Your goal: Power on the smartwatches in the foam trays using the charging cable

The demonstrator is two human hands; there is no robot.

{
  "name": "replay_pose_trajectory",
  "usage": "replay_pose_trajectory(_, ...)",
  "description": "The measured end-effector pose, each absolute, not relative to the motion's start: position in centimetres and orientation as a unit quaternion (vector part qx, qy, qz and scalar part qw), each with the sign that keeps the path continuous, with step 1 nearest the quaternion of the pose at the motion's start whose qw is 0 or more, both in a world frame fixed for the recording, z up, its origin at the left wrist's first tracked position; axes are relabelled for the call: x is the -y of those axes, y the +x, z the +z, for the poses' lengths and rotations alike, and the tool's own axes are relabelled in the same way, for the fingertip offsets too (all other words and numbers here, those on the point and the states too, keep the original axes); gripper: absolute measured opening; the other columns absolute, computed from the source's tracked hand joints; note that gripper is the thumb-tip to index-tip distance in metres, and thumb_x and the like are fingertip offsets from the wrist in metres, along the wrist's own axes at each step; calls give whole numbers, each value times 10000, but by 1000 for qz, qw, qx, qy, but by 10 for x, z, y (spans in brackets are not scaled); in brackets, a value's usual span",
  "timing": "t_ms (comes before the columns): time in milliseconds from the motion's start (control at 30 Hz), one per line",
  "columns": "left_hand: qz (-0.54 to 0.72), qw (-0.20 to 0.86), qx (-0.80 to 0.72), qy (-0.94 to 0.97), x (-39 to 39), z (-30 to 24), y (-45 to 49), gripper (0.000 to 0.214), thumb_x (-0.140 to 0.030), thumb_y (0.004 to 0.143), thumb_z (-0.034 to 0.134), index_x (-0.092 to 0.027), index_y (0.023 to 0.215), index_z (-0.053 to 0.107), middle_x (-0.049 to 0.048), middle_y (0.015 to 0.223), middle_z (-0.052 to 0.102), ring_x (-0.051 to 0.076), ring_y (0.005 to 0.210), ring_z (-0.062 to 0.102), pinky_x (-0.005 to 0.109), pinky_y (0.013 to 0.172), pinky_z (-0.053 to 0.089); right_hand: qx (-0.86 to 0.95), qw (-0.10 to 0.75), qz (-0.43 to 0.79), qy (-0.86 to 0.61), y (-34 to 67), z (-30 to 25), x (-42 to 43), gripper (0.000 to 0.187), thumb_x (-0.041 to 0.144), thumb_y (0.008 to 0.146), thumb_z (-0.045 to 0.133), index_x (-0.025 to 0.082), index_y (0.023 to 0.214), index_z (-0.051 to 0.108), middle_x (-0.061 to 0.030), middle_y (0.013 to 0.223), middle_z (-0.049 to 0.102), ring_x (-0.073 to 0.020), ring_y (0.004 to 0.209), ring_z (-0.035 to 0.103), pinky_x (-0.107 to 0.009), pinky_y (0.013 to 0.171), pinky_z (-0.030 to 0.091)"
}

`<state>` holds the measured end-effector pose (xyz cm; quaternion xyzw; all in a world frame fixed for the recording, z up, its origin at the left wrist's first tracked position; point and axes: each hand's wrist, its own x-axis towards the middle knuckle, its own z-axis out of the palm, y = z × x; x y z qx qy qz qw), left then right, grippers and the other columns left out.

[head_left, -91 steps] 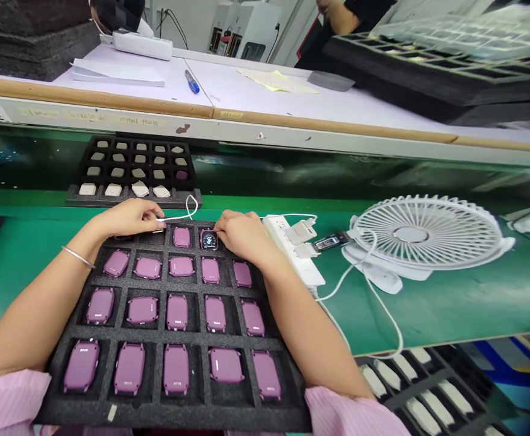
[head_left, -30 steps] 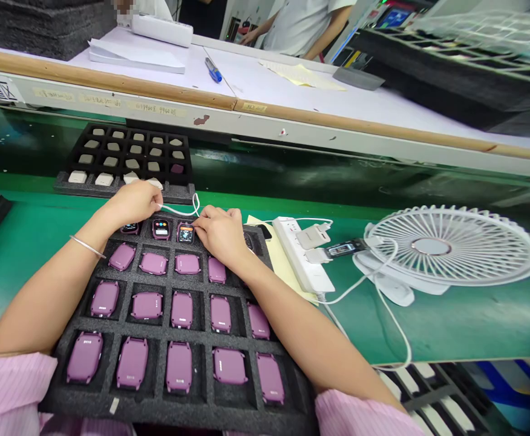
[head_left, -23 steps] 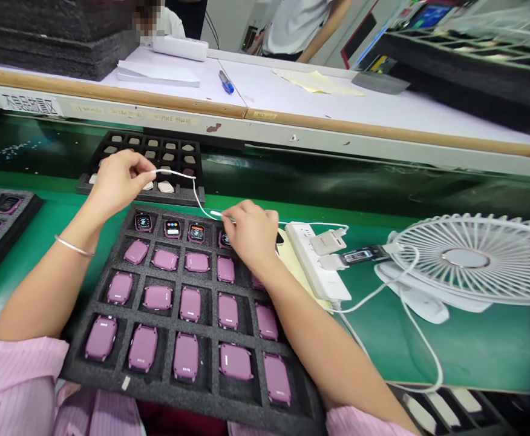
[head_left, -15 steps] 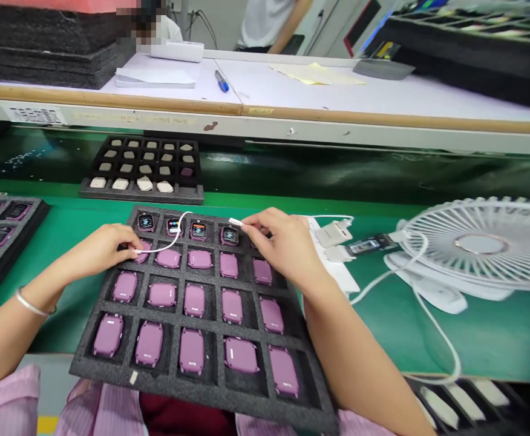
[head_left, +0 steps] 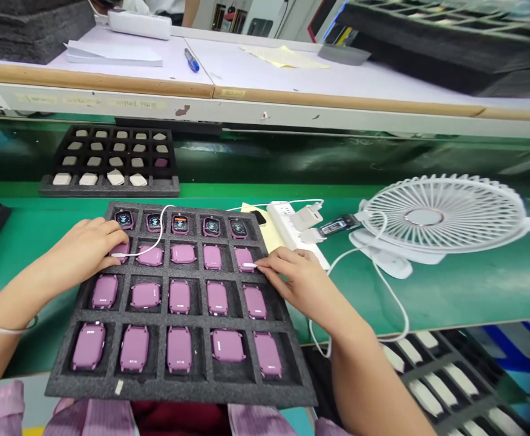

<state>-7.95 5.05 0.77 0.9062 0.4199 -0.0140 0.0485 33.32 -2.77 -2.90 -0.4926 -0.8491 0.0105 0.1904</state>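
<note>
A black foam tray (head_left: 165,387) in front of me holds rows of purple smartwatches (head_left: 179,349). Most lie back up; those in the far row, such as one smartwatch (head_left: 211,227), show lit screens. My left hand (head_left: 90,245) pinches the end of a white charging cable (head_left: 156,243) at the leftmost watch of the second row, partly covering it. My right hand (head_left: 294,272) grips another white cable end (head_left: 249,264) against the back of the rightmost watch (head_left: 244,257) in that row. Whether either end is attached, I cannot tell.
Right of the tray are a white power strip (head_left: 287,221) with adapters and a white fan (head_left: 446,218). Another foam tray (head_left: 111,188) with pale pieces stands at the back left. A raised shelf (head_left: 265,79) spans the back. More pale pieces (head_left: 446,378) lie lower right.
My right hand has brought its cable end from the far row nearer to me, onto the rightmost second-row watch. My left hand stays at its watch. The view has shifted right.
</note>
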Motion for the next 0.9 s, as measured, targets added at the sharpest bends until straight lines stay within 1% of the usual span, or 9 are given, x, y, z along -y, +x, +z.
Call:
replay_pose_trajectory(67, -17, 49, -425, 904, -51, 13, -77, 256, -386, 877, 529, -240, 1030, 674, 90, 1076, 713, 305, 1000, 643, 453, 914, 472, 846, 208, 18, -491, 334, -25, 25, 242, 245, 1053, 421, 200, 954, 637, -48, 871, 661, -207, 763, 632, -371, 757, 400)
replay_pose_trajectory(167, 21, 133, -462, 877, -56, 20, -82, 400, -514, 901, 468, -250, 1102, 691, 80, 1063, 739, 274, 943, 672, 401, 901, 505, 832, 223, 27, -508, 341, -22, 18, 254, 259, 1045, 412, 192, 939, 633, -59, 866, 659, -214, 782, 632, -344, 703, 407)
replay_pose_trajectory(267, 84, 266, -500, 820, -63, 21, -92, 525, -653, 885, 475, -258, 1146, 701, 55, 1154, 742, 263, 992, 687, 344, 887, 535, 832, 163, -41, -528, 344, -29, 9, 318, 259, 1039, 379, 199, 953, 679, -72, 873, 656, -233, 740, 619, -365, 676, 364)
replay_pose_trajectory(367, 81, 355, -487, 794, -67, 17, -97, 543, -688, 879, 498, -248, 1089, 737, 47, 1182, 741, 268, 1078, 676, 343, 967, 523, 827, 127, -96, -540, 338, -39, 3, 336, 253, 1025, 388, 205, 948, 712, -81, 877, 627, -243, 721, 599, -385, 688, 348)
replay_pose_trajectory(467, 67, 355, -475, 803, -65, 13, -96, 585, -692, 917, 421, -232, 1052, 756, 60, 1178, 740, 273, 1081, 672, 367, 991, 519, 820, 149, -109, -542, 329, -50, 3, 328, 234, 1003, 407, 200, 905, 719, -86, 871, 596, -244, 738, 594, -392, 698, 373)
replay_pose_trajectory(567, 69, 327, -478, 812, -62, 9, -95, 619, -675, 952, 341, -225, 1043, 756, 60, 1131, 747, 263, 1041, 675, 374, 973, 531, 801, 213, -108, -550, 324, -61, 6, 326, 234, 993, 409, 172, 886, 710, -100, 851, 563, -256, 761, 592, -386, 668, 418)
replay_pose_trajectory(633, 63, 319, -475, 817, -63, 7, -95, 613, -668, 957, 337, -229, 1047, 755, 54, 1116, 747, 255, 1036, 673, 365, 978, 530, 788, 260, -92, -551, 324, -67, 7, 307, 246, 992, 424, 162, 897, 704, -103, 854, 547, -257, 759, 583, -378, 649, 455)
replay_pose_trajectory(700, 59, 313, -478, 818, -64, 5, -96, 614, -680, 948, 347, -233, 1059, 753, 54, 1141, 741, 256, 1058, 667, 361, 1000, 517, 788, 277, -76, -545, 325, -69, 3, 280, 245, 987, 446, 160, 909, 701, -105, 866, 547, -251, 749, 578, -372, 647, 484)
replay_pose_trajectory(900, 71, 332, -507, 792, -68, 3, -99, 694, -762, 899, 365, -211, 1092, 742, 59, 1216, 724, 273, 1113, 651, 362, 1068, 475, 818, 176, -70, -544, 327, -58, -21, 250, 185, 952, 469, 160, 902, 712, -135, 962, 588, -265, 769, 600, -390, 684, 504)
